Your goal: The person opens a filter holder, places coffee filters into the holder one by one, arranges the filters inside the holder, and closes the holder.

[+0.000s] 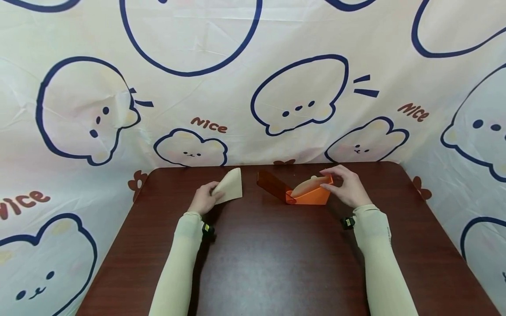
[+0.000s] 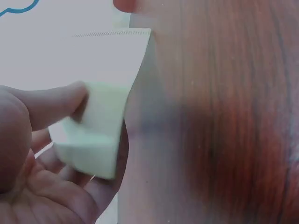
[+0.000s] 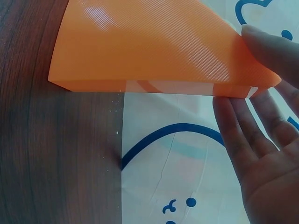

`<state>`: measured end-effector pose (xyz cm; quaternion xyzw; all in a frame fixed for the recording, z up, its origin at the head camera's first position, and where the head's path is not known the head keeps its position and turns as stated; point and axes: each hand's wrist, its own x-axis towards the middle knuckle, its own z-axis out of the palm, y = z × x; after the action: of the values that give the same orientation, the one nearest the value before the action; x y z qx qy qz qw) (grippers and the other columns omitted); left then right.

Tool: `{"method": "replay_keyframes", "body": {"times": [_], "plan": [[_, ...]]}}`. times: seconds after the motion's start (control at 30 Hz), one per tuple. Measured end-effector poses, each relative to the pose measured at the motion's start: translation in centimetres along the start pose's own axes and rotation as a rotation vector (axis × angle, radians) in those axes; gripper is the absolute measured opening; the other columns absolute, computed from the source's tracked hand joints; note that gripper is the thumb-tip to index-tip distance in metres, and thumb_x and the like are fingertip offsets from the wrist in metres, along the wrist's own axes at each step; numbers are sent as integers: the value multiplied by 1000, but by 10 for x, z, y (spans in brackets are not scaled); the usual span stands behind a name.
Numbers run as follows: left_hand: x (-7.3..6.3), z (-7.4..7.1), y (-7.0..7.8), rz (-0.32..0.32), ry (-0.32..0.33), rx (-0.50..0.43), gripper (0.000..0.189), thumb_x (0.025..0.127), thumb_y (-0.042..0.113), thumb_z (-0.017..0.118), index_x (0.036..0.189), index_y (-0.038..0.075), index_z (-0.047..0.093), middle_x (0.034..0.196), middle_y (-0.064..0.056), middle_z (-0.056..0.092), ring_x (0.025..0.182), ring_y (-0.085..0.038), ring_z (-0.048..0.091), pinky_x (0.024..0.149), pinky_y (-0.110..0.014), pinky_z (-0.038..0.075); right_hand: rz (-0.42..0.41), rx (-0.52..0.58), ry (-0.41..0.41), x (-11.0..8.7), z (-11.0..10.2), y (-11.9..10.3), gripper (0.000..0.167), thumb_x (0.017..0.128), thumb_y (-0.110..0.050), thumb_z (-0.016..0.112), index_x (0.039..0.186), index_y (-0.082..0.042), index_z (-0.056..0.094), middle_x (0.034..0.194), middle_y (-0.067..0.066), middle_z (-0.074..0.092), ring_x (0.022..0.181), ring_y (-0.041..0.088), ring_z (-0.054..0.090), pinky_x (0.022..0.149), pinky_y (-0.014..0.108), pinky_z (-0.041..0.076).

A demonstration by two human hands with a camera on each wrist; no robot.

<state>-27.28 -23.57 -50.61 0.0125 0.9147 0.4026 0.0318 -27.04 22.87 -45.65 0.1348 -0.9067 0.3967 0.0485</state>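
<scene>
Bench point(image 1: 253, 263) first: dark wood grain w/ a sheen. Orange box point(image 1: 312, 198) sits near its far edge, R hand point(image 1: 348, 188) gripping one end; hold that firm, prob. stops skidding. Box is wedge-shaped, plastic-looking, fine-ribbed; see-thru brown lid point(image 1: 273, 184) tipped open on its L. Cream paper point(image 1: 232, 184), L of box, pinched in L hand point(image 1: 203, 198): thin, w/ crimped edge, so go light, avoid creases.

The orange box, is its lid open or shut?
Open. In the head view, the brown lid leans away to the left of the orange box, leaving the tan paper inside uncovered.
</scene>
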Motion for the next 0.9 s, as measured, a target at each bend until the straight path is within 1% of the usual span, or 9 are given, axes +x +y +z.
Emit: {"method": "replay_keyframes", "body": {"times": [0.13,0.2,0.33,0.43,0.5,0.57,0.7,0.8,0.9], "plan": [[2,-2,1,0,6,-11,36,103,18,65,136,4,60,129,-23,68,109,-34,66,93,-50,52,-2,3,1,0,-2,0,39,93,-13,79,131,-10,69,128,14,64,119,35,59,107,57,49],[2,-3,1,-11,15,-7,33,103,17,64,133,4,60,125,-23,69,104,-33,65,91,-48,52,-2,5,-3,1,-2,0,40,93,-13,79,131,-10,68,129,14,64,120,36,58,107,57,49],[2,-1,-1,-39,14,20,23,104,16,62,124,5,56,111,-23,71,92,-29,63,80,-41,51,7,10,-5,1,-1,0,40,93,-13,79,131,-11,68,128,13,64,119,35,59,106,57,50],[1,2,-2,-45,16,53,15,104,15,63,115,7,56,108,-21,72,87,-27,61,77,-38,50,16,15,-12,0,-1,0,40,93,-12,79,132,-11,68,128,13,64,119,35,59,106,56,50],[1,3,-2,-30,22,84,10,103,14,64,108,7,59,105,-18,71,85,-26,59,75,-37,48,20,18,-16,-1,0,1,41,93,-12,79,132,-10,68,129,13,64,120,36,59,106,56,50],[1,3,-2,-1,28,119,8,103,14,65,102,7,61,99,-15,70,81,-25,56,73,-36,46,20,20,-17,-1,0,1,42,93,-12,79,133,-10,67,129,13,64,121,36,59,107,57,50],[2,2,-2,46,41,171,13,101,17,67,92,8,68,86,-9,67,75,-23,54,69,-34,43,27,19,-13,-1,-1,1,41,93,-12,79,133,-11,67,130,13,64,122,36,58,107,57,49],[2,1,-2,69,35,206,14,100,18,69,90,8,72,83,-7,66,75,-22,53,69,-33,43,39,16,-15,-1,-1,1,41,93,-12,79,132,-12,68,131,13,63,122,36,58,107,57,49],[2,1,-2,90,26,235,13,99,16,70,93,7,76,87,-9,66,78,-23,55,73,-36,47,44,18,-20,-1,-2,2,40,93,-12,79,132,-13,68,131,13,63,123,36,57,108,57,49]]}}
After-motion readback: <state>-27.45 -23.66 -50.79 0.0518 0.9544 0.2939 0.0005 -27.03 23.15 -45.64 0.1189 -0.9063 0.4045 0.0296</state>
